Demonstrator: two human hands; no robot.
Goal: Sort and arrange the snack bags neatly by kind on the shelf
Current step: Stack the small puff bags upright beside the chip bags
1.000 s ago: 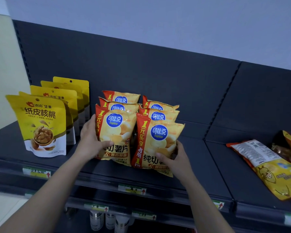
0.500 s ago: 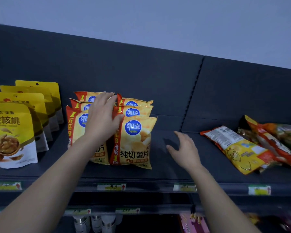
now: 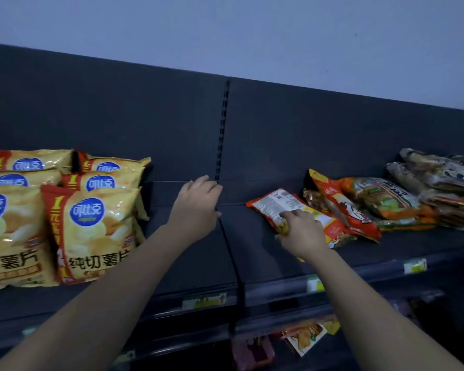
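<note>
— What is the right hand [image 3: 303, 232] doing?
— Its fingers [image 3: 292, 214] are clamped on the near end of an orange bag [image 3: 272, 200] lying flat on the shelf [image 3: 198, 259], just left of the mixed pile [image 3: 381, 199].
— And the left hand [image 3: 196, 207]?
— It's over bare shelf, fingers loosely curled, holding nothing. The chip bags [image 3: 91, 231] stand upright, well to its left.
</note>
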